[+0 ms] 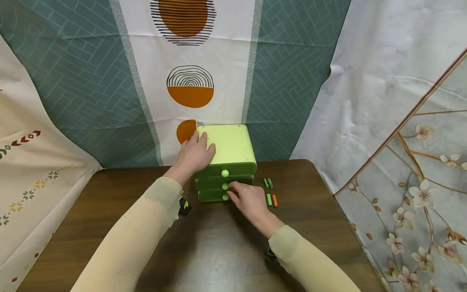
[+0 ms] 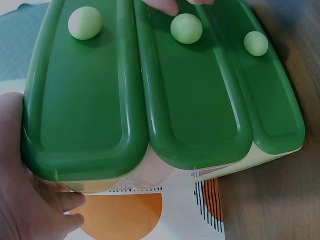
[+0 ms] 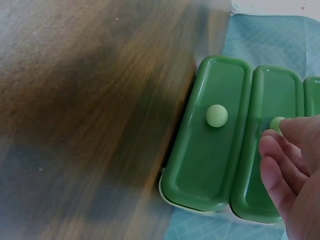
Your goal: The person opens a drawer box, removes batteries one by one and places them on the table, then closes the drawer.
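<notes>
A small green drawer chest [image 1: 233,142] with a pale top stands against the cloth backdrop. Its three drawers bear round pale knobs, one of them the middle knob [image 2: 186,28]. My left hand [image 1: 193,154] rests, fingers spread, on the left part of the chest's top. At the middle drawer [image 3: 255,175], my right hand [image 1: 251,200] holds thumb and index finger apart at the right edge of the knob. From the left wrist view, its fingertips [image 2: 164,5] just reach the knob and do not wrap round it. Whether that drawer is slightly out, I cannot tell.
Several small batteries lie right of the chest: a dark green pair [image 1: 268,183], a light green one [image 1: 269,200] and an orange one [image 1: 275,201]. The brown wooden table [image 1: 204,251] extends toward me. Patterned cloths [image 1: 292,81] hang behind and at both sides.
</notes>
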Tool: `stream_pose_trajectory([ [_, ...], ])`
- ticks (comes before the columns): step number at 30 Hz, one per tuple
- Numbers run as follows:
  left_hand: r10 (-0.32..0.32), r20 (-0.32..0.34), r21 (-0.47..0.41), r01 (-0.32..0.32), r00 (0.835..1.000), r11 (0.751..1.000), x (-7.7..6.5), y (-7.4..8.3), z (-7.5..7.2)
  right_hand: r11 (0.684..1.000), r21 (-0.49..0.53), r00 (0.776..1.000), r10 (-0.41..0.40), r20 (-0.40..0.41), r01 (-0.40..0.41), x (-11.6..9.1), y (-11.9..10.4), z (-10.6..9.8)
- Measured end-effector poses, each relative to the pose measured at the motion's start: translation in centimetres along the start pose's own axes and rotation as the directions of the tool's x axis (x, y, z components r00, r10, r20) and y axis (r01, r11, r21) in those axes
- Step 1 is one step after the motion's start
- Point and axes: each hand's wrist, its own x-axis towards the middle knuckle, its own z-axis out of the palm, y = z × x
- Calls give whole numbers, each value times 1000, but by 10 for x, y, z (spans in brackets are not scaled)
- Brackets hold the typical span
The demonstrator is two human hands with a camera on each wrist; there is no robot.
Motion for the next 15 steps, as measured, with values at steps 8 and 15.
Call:
stream_pose_trajectory([
  [8,-4,-6,-6,4,1000,1000,1,-1,2,1000,8,1000,23,19,-24,-9,6,2],
  [15,-5,-5,-11,5,1000,1000,1,-2,2,999,27,1000,29,7,-29,-14,8,5],
])
